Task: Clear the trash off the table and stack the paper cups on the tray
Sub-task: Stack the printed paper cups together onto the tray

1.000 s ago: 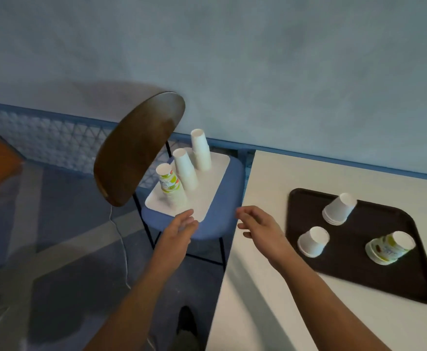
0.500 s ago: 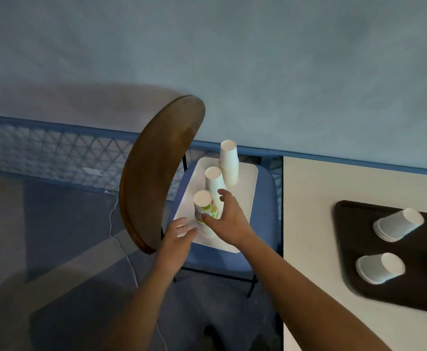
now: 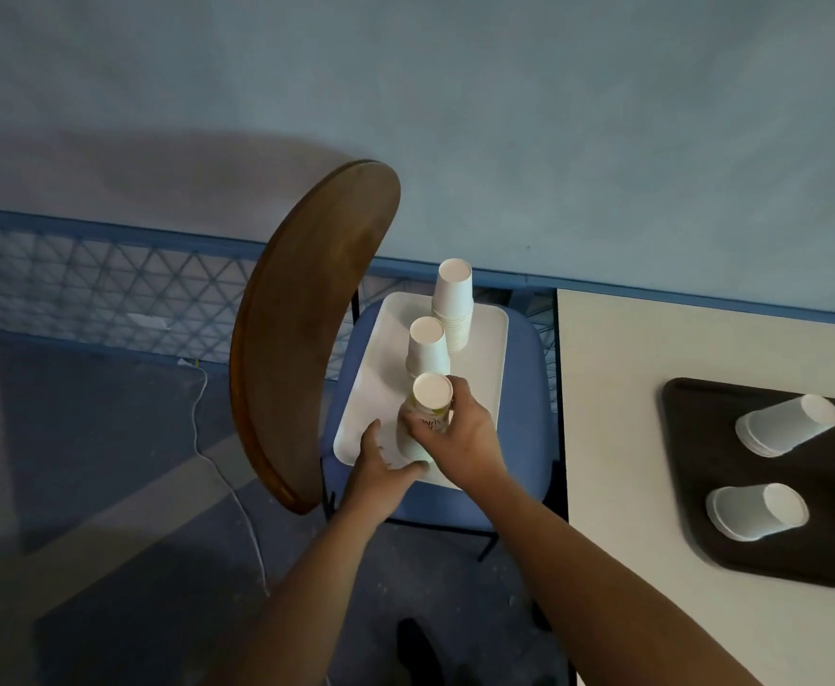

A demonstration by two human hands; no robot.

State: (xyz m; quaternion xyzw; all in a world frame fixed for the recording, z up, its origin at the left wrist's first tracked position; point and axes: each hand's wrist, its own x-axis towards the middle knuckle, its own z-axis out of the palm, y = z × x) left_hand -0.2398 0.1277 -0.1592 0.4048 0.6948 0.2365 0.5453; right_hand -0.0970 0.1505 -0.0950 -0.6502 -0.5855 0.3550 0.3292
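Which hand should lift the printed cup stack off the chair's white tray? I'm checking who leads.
The right hand: its fingers already wrap the printed cup stack. The left hand lies flat on the white tray, better placed to steady it.

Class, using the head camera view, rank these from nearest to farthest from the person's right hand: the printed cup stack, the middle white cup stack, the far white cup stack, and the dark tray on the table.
1. Printed cup stack: gripped by the right hand.
2. Middle white cup stack: just behind it on the white tray.
3. Far white cup stack: at the tray's back.
4. Dark tray: off right, on the table.
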